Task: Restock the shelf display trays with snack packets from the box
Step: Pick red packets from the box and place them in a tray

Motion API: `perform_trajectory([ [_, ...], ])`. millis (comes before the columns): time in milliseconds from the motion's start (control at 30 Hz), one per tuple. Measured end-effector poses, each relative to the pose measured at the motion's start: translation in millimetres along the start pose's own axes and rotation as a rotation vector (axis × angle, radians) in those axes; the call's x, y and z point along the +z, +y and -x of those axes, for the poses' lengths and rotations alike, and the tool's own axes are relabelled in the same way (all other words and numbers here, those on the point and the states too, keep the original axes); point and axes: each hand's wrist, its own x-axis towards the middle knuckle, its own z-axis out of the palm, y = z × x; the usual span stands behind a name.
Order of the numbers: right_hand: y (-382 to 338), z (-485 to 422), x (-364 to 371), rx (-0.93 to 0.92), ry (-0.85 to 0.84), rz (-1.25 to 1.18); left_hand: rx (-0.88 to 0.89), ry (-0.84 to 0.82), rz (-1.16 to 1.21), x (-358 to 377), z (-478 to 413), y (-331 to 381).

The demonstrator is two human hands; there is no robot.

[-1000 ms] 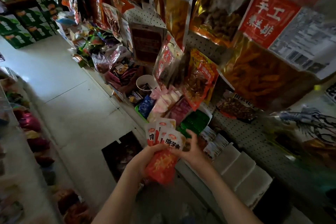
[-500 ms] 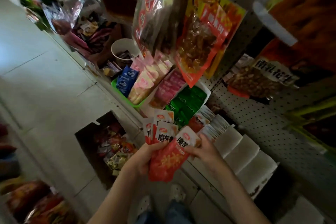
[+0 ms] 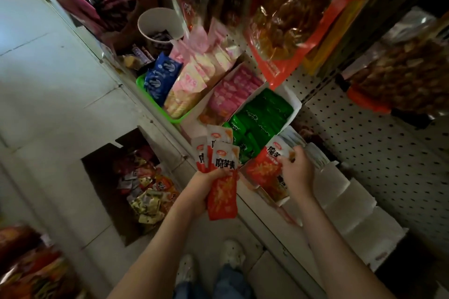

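Head view: the left hand grips a fan of red-and-white foil snack packets, fingers curled round their lower halves, just off the shelf edge. The right hand pinches one matching single packet by its white top, over the white cardboard display tray. The step looks like seating that packet. Next it needs aligning with those already there, then drawing another from the fan. The open cardboard box sits on the floor below.
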Motion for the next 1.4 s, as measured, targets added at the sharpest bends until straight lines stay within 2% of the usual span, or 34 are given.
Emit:
perform_trajectory([
  [133, 0.9, -7.3, 1.3, -0.062, 0.017, 0.0, 0.003, -0.009, 0.04, -1.5, -11.4, -12.5],
  [267, 15.8, -8.2, 9.5, -0.08, -0.067, 0.224, 0.006, 0.007, 0.076, 0.6, -23.4, -20.2],
  [400, 29.5, -12.4, 20.7, -0.105, 0.014, 0.462, 0.014, -0.003, 0.082, 7.5, -33.4, -23.8],
  [567, 32.9, -21.0, 24.9, -0.148, 0.123, 0.597, -0.001, -0.046, 0.095, 9.5, -41.4, -26.4],
  [733, 31.3, -18.4, 31.2, -0.298, 0.217, 0.525, -0.065, -0.185, 0.077, 6.8, -39.4, -28.8],
  [867, 23.5, -22.0, 24.5, -0.227, 0.219, 0.48, -0.102, -0.227, 0.018, 3.2, -39.2, -29.8],
  [933, 11.2, -21.0, 12.9, -0.27, 0.152, 0.233, -0.11, -0.23, 0.005, 0.6, -37.7, -29.5],
  [967, 3.4, -18.9, 5.9, -0.301, 0.054, 0.047, -0.119, -0.229, 0.003, 1.0, -36.5, -29.2],
  [1033, -10.9, -10.4, -0.1, -0.286, -0.263, -0.228, -0.135, -0.242, -0.012, 1.5, -34.7, -28.0],
  [1100, -17.5, -0.4, 4.1, -0.263, -0.515, -0.198, -0.136, -0.263, -0.023, 1.6, -34.6, -27.4],
  [1167, -15.0, 4.3, 12.0, -0.258, -0.585, -0.148, -0.166, -0.269, -0.004, -0.3, -34.6, -26.1],
  [1300, -7.8, 1.8, 17.6, -0.108, -0.672, -0.263, -0.258, -0.266, -0.014, -8.4, -35.6, -23.0],
  [1400, -14.8, 2.3, 20.6, -0.13, -0.608, -0.16, -0.246, -0.265, -0.036, -11.1, -36.1, -20.1],
])
